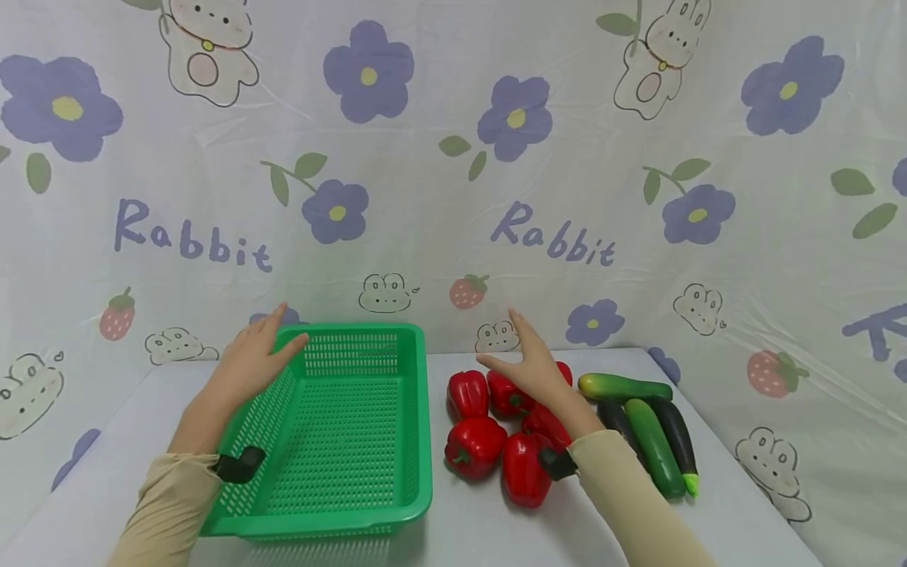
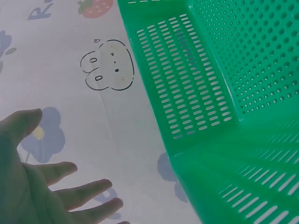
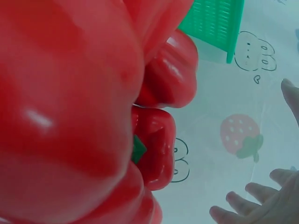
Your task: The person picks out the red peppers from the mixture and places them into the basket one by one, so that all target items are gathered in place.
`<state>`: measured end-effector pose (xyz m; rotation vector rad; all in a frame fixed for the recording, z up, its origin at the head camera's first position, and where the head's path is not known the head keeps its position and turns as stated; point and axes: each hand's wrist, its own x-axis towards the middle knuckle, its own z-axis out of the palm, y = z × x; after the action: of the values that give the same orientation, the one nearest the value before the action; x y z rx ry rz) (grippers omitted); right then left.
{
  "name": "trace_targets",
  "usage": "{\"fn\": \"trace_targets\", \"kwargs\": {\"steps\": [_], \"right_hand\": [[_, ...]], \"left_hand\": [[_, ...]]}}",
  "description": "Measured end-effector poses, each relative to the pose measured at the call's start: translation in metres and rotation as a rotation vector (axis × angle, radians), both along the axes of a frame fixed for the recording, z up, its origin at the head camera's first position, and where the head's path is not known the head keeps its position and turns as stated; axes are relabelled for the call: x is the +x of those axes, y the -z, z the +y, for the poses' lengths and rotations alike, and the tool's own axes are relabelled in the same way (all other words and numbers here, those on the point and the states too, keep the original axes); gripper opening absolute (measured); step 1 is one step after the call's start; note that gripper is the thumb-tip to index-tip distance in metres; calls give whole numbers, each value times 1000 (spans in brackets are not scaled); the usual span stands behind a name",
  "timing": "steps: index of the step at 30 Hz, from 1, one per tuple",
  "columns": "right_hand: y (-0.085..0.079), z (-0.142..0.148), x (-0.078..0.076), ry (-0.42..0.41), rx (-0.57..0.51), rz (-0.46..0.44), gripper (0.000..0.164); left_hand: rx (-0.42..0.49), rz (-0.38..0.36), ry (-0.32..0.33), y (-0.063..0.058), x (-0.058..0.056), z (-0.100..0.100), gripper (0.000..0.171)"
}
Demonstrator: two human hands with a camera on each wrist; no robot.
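A green plastic basket (image 1: 333, 520) with slotted walls stands on the white table, nothing inside it. My left hand (image 1: 248, 358) hovers over its left rim, fingers spread and holding nothing; the left wrist view shows the fingers apart from the basket wall (image 2: 187, 84). Right of the basket lie several red bell peppers (image 1: 476, 447). Above them my right hand (image 1: 531, 366) is held with fingers extended and thumb apart, gripping nothing. In the right wrist view a pepper (image 3: 65, 112) fills the left side, and the right hand (image 3: 266, 200) shows at the right edge.
Right of the peppers lie green cucumbers (image 1: 653, 445) and dark eggplants (image 1: 675, 433), near the table's right edge. A hanging cloth (image 1: 439, 228) printed with flowers, rabbits and strawberries stands behind the table.
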<state>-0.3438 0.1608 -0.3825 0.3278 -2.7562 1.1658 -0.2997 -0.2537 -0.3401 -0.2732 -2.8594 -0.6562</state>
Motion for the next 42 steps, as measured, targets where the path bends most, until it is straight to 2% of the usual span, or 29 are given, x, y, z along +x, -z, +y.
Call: {"fn": "trace_targets", "kwargs": {"steps": [6, 21, 30, 36, 42], "right_hand": [[4, 6, 7, -1, -24, -30, 100], [14, 21, 32, 7, -110, -107, 98], [23, 32, 45, 2, -149, -116, 95], [29, 41, 52, 26, -212, -150, 95], [35, 50, 56, 23, -244, -131, 93]], "left_hand": [[53, -9, 23, -3, 11, -5, 79], [80, -32, -7, -1, 37, -19, 77], [83, -43, 15, 3, 45, -27, 72], [93, -53, 5, 4, 49, -31, 70], [108, -51, -5, 3, 54, -35, 68]]}}
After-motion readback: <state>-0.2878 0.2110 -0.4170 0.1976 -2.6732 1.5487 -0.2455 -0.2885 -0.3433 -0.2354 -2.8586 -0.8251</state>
